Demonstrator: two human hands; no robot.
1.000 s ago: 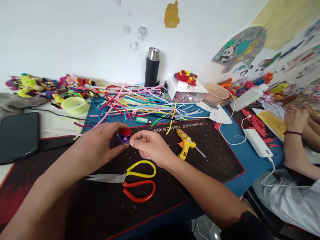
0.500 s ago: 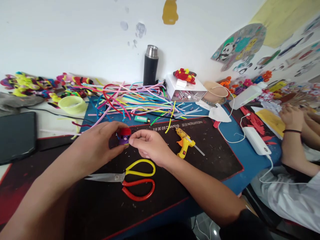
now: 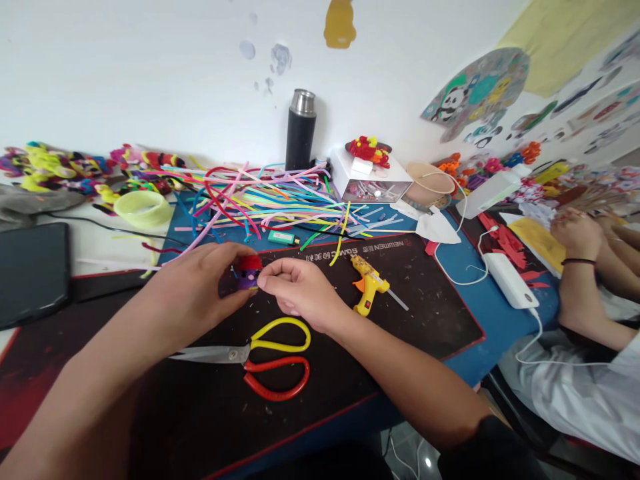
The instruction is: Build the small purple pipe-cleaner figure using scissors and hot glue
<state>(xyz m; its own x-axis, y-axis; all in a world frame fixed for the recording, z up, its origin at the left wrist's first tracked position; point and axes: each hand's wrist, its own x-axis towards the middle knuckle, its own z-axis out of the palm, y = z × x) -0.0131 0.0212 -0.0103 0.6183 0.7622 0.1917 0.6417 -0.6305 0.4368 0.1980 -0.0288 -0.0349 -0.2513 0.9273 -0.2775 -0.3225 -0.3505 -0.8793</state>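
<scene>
My left hand [image 3: 200,290] holds a small red and purple pipe-cleaner figure [image 3: 248,271] over the black desk mat [image 3: 425,313]. My right hand [image 3: 299,293] pinches at the figure's right side with thumb and forefinger, the other fingers curled under. Just below my hands lie scissors [image 3: 260,357] with one yellow and one red handle loop, blades pointing left. A yellow glue gun [image 3: 367,287] lies to the right of my right hand.
A heap of coloured pipe cleaners [image 3: 270,200] lies behind my hands, with a black flask [image 3: 301,133] at the wall. A dark tablet [image 3: 31,270] sits far left. Another person's hands [image 3: 580,233] work at the right, near a white power bank [image 3: 510,280].
The view has shifted slightly; my hands stay together on the small figure in nearly the same place.
</scene>
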